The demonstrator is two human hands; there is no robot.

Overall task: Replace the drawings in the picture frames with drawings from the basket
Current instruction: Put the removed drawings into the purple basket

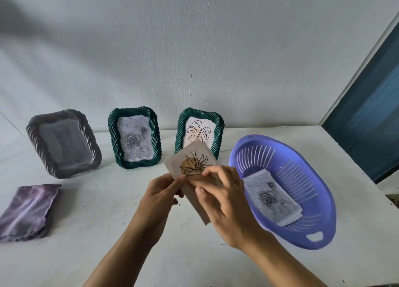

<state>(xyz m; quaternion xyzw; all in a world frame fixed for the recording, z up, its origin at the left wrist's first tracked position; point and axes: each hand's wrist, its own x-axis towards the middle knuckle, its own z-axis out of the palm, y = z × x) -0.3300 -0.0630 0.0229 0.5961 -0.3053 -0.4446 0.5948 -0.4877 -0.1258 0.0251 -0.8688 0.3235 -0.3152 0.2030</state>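
White table against a pale, rough wall; a dark blue panel stands at far right.

Hands: both forearms enter from the near edge and meet above the table's centre. The left hand pinches the left edge of a drawing between thumb and curled fingers. The right hand grips the same sheet lower down, its fingers curled over the front and its thumb lying across the paper. The sheet is held off the table, tilted, with its top corner pointing far.

Hidden or unclear: the right hand covers the lower half of the drawing. The sheet's top corner overlaps the lower part of the right green frame. The picture in the grey frame, far left, is dim; its subject cannot be told. A purple cloth at near left is cut off by the picture's edge.

Task items: the held drawing is beige paper with a black-line spiky flower over an orange disc. The right green frame shows a line-drawn leaf. The middle green frame shows grey roses. All three frames stand along the wall. The purple slotted basket sits right of the hands, and a rose drawing lies flat inside it.
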